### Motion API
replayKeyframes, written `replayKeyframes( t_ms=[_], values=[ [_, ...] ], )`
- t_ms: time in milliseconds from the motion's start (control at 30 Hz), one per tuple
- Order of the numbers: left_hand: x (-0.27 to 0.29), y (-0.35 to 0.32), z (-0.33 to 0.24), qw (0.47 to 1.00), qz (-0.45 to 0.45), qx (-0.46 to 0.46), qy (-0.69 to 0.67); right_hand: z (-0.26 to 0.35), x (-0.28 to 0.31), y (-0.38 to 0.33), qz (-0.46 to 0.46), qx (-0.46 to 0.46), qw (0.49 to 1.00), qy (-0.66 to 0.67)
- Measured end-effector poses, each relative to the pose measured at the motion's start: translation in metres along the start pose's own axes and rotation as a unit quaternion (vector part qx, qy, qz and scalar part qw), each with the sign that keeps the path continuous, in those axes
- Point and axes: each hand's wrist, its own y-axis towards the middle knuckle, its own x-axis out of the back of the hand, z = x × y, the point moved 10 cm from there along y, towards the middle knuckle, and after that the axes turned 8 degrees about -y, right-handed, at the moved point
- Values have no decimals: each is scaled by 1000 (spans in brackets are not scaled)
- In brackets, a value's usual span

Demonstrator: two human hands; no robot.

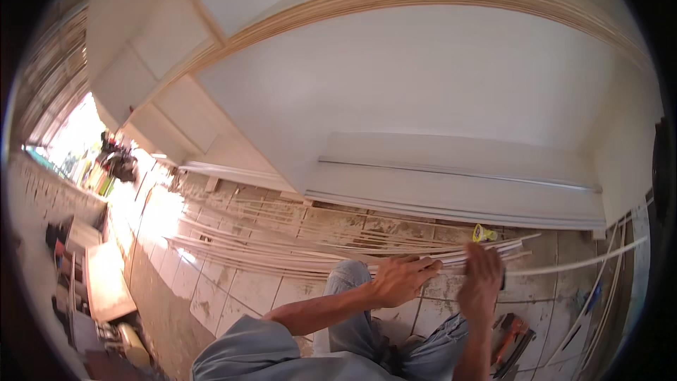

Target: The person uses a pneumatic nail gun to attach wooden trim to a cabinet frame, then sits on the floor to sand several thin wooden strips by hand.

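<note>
My left hand (pixel 405 280) is closed on a long thin pale strip (pixel 575 265), its fingers pointing right. The strip runs past my right hand to the far right, bending upward at its end. My right hand (pixel 482 279) is closed and a little blurred just beside the left one. A dark edge shows at its right side, but what it grips is hidden. Beneath both hands, a bundle of similar long strips (pixel 261 257) lies across the tiled floor. Just beyond the right hand sits a small yellow object (pixel 482 233).
A large white cabinet (pixel 423 77) with bare plywood edges stands in front. An orange and black tool (pixel 513 342) lies near my right forearm, and more strips (pixel 606 310) lean at the far right. Boards (pixel 107 282) and clutter are at the left.
</note>
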Motion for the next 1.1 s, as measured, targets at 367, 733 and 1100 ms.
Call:
replayKeyframes(
  t_ms=[367,733,1100],
  values=[
    [6,-8,-6,997,-67,-33,4,-96,-1,-31,-54,21,997,-41],
    [10,-19,17,999,-4,39,9,-199,-39,-57,61,-134,987,-71],
    [23,-11,15,997,5,70,-7,-69,-19,-20,-24,-45,998,-25]
  ],
)
